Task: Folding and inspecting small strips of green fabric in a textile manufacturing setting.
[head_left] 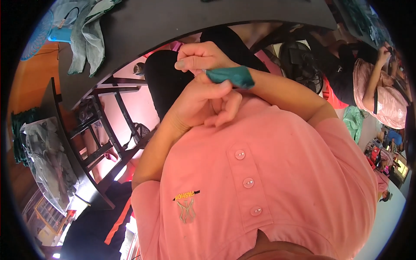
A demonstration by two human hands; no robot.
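Both my hands are raised close together over my lap, in front of my pink shirt. My left hand point(206, 102) is closed, its thumb and forefinger pinching a small dark green piece of cloth point(236, 77). The cloth lies across the front of my right wrist, its loose end pointing right. Just beyond it, my right hand point(201, 56) is curled with the thumb against the fingers. Whatever those fingers hold, if anything, is hidden.
A dark table point(173, 17) runs along the far side, with grey-green sheer fabric point(89, 39) hanging over its left edge. At left stand a black stool frame point(117, 121) and a clear plastic bag point(47, 156). Another person point(377, 86) sits at right, near a green bag point(353, 123).
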